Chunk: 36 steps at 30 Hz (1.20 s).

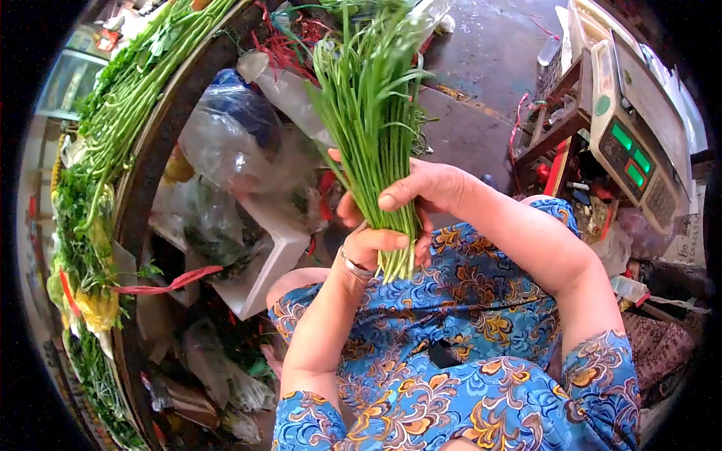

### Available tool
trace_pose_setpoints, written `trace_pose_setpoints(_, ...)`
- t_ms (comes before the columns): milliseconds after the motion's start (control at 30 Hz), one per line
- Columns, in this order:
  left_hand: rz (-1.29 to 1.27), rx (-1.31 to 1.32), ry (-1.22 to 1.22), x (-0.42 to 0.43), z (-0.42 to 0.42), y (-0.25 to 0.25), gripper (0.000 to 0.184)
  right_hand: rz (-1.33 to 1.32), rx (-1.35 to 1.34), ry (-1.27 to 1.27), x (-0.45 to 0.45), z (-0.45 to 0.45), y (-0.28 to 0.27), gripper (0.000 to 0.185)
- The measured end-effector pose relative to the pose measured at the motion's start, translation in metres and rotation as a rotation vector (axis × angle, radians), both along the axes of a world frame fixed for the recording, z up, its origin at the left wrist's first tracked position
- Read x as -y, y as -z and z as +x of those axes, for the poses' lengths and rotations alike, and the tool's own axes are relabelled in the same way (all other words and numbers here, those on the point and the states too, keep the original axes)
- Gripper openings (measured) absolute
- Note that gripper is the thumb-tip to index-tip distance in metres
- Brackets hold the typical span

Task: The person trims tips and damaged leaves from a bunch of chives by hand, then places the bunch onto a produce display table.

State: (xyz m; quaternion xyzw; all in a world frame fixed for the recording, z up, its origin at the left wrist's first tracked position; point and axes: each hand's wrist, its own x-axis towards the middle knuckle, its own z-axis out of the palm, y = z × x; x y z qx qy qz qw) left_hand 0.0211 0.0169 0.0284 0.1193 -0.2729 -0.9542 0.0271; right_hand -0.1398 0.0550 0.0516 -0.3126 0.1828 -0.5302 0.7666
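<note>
A thick bunch of long green garlic chives (372, 128) stands nearly upright in front of me, leafy tips away and pale cut ends toward my lap. My left hand (368, 240) wraps round the bunch near the cut ends, thumb across the front; a metal bracelet (353, 264) circles that wrist. Just above it, my right hand (417, 192) also grips the stems, with its thumb pressed on the front. Most of the fingers of both hands are hidden behind the stems. The leaf tips look blurred.
Leafy greens (135, 113) lie along a curved ledge at left, with a red strip (169, 282) hanging off it. Below are plastic bags (226, 143) and a white foam box (263, 278). A lit digital scale (632, 143) rests on a wooden stand (553, 113) at right.
</note>
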Motion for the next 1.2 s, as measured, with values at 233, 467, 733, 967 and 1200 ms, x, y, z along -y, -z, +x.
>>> trace_pose_setpoints(233,-0.176,0.034,0.118,0.005,-0.006,0.016,0.064,0.208,-0.307,0.221,-0.004,0.000,-0.005,0.067)
trace_pose_setpoints(467,-0.325,0.162,-0.057,0.015,-0.003,0.032,0.091,0.151,-0.543,0.601,0.003,0.006,0.013,0.052)
trace_pose_setpoints(733,-0.691,0.190,-0.245,0.001,-0.028,0.023,0.059,0.047,-0.596,0.694,0.005,0.006,0.018,0.092)
trace_pose_setpoints(967,-0.252,0.066,-0.092,0.008,-0.018,0.011,0.045,0.058,-0.514,0.451,-0.003,-0.017,-0.002,0.075)
trace_pose_setpoints(1200,-0.150,0.013,-0.159,0.007,-0.013,0.019,0.077,0.135,-0.363,0.434,-0.007,-0.016,-0.006,0.059)
